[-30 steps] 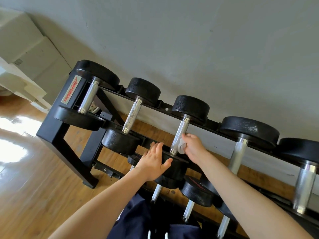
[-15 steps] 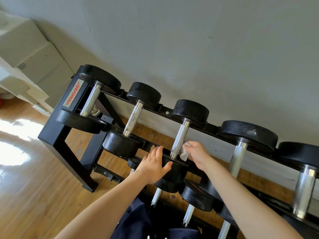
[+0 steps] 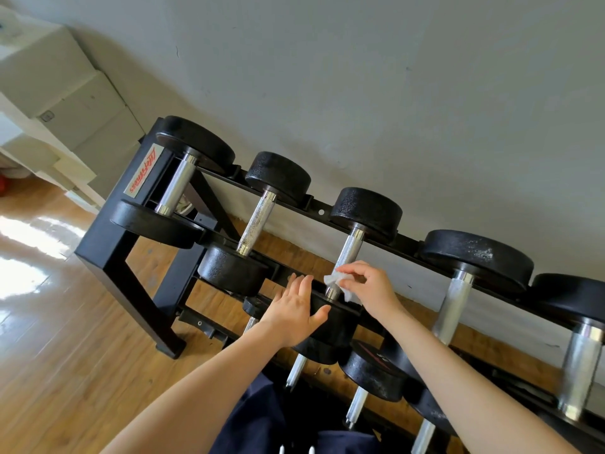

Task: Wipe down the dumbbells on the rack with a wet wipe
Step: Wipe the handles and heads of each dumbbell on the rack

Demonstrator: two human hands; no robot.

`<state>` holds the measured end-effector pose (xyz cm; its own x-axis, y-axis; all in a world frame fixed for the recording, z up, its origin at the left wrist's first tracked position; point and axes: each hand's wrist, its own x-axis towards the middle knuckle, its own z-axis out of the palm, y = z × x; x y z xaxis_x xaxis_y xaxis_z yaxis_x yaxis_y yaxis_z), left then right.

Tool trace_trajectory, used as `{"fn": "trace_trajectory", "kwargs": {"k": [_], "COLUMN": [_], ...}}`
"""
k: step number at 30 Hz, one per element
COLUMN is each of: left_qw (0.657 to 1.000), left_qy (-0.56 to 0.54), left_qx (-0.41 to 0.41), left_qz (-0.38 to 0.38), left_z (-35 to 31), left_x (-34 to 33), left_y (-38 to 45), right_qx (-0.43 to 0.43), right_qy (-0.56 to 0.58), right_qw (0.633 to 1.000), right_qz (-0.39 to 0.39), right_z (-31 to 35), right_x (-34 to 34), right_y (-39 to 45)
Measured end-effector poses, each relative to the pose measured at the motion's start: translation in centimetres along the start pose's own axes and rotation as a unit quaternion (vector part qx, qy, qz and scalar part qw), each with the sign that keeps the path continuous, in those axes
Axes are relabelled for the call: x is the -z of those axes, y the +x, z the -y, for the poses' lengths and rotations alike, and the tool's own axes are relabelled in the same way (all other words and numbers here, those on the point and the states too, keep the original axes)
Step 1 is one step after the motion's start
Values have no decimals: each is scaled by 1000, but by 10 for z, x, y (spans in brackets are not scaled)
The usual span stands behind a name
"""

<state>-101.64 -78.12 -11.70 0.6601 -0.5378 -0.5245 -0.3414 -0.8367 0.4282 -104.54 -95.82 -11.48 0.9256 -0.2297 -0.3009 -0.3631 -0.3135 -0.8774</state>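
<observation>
Dumbbells, black with chrome handles, as I see them on the black rack [image 3: 108, 253], which stands on a wood floor against a pale wall.

Top tier, from the left: first dumbbell [image 3: 176, 188], broad flat heads, smooth handle. Second dumbbell [image 3: 257, 221], smaller drum heads, knurled, speckled handle. Third dumbbell [image 3: 350, 247], textured drum heads, knurled handle. Fourth dumbbell [image 3: 455, 306], wide scuffed head, thick handle. Fifth dumbbell [image 3: 581, 368], partly out of frame.

Lower tier: smaller dumbbells [image 3: 373, 371], partly hidden, heads toward me.

Wet wipe [image 3: 337, 283], white, crumpled, against the lower end of the third handle, just above its near head.
</observation>
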Motion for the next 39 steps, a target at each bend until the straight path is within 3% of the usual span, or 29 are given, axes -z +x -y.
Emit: {"fn": "trace_trajectory", "kwargs": {"k": [5,8,12,17,22,26,29,33,39], "left_qw": [1000,1000,1000,1000,1000,1000,1000,1000,1000], "left_qy": [-1,-3,-4,-3,3,8,11,4,-1], "left_qx": [1,-3,-6,-3,-4,-7,-4,-6,-2], "left_qz": [-2,-5,-3,-2,0,5,7,6,11], "left_z": [-1,-1,-1,-2,1,1,2,2,1], "left_x": [0,1,2,2,1,1,1,1,3], "left_y": [-1,-1,-2,-2,-1,2,1,2,0], "right_qx": [159,333,471,542,585,556,576,572,598], "right_qy": [-183,-338,-448,-487,-468,-491,-490,-487,-488], "right_qw": [970,880,749,663,650,651,636,650,620], "right_qz": [11,31,128,170,123,158,154,117,144], "right_z": [-15,-30,-37,-23,-26,-29,-30,-36,-39], "right_x": [-5,-1,11,21,26,7,22,29,26], "right_y": [2,7,16,33,28,39,40,34,40]}}
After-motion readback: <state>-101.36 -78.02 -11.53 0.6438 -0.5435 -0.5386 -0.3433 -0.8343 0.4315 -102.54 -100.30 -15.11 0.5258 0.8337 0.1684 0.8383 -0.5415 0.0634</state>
